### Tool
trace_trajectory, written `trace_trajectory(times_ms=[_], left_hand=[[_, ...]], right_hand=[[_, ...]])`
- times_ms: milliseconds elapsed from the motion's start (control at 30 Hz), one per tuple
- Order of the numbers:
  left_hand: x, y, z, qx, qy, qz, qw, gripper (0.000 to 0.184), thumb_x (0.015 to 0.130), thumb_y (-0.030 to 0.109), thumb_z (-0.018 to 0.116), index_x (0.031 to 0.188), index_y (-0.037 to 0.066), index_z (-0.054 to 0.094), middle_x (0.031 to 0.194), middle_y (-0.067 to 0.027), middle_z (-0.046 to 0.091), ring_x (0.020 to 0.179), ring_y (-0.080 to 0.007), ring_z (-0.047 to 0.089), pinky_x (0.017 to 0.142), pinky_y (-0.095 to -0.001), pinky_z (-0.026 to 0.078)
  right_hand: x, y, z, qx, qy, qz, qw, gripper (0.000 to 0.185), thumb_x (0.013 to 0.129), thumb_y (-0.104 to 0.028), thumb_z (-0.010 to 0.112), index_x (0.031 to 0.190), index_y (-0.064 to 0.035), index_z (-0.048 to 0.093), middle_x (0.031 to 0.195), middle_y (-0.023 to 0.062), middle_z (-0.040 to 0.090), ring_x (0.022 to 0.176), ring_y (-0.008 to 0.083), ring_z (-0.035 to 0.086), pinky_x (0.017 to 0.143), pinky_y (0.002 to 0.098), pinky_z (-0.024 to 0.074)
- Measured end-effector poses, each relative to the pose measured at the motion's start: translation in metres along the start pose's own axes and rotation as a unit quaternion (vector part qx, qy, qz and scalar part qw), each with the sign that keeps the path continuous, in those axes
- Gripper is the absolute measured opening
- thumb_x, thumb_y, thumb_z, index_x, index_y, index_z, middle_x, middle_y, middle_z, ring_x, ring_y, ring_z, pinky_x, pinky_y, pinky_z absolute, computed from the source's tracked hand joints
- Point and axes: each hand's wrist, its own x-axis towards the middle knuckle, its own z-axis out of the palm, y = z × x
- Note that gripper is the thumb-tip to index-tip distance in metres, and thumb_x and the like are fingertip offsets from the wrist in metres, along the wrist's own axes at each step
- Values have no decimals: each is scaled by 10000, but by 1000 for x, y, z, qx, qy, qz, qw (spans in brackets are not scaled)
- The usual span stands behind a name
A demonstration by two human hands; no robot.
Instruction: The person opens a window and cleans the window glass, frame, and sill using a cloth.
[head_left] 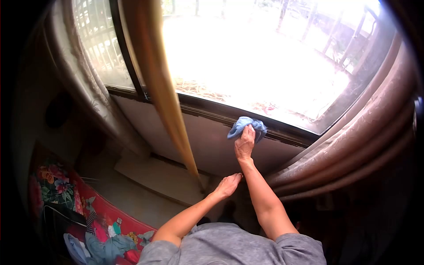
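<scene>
A folded blue cloth is gripped in my right hand, which presses it onto the dark window sill track under the large pane. That arm is stretched forward. Lower down and to the left, my left hand hangs in front of my body, apart from the cloth and the window. Its fingers are drawn together; whether anything small is between them cannot be made out.
A narrow yellow curtain hangs in front of the window frame, left of my hands. Pale curtains hang at the left, and gathered curtains at the right. Clothes lie on a red floral surface at the lower left.
</scene>
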Motion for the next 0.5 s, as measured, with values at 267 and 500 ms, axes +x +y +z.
trace_trajectory(times_ms=[267,500], left_hand=[[-102,-67,-45,50,2,-144,988,527,1021,451,309,1022,13,603,1119,-265,625,1111,-464,545,927,-512,434],[-207,-274,-70,-37,210,-291,933,459,943,446,486,998,26,662,879,-75,674,710,-170,645,619,-306,517]], right_hand=[[3,-41,39,-4,-96,-132,987,368,812,5,509,1174,44,561,1252,267,589,1209,394,544,1071,459,389],[16,-48,14,-47,-113,-183,976,366,851,-80,541,1202,19,574,1140,186,645,1104,327,607,972,418,448]])
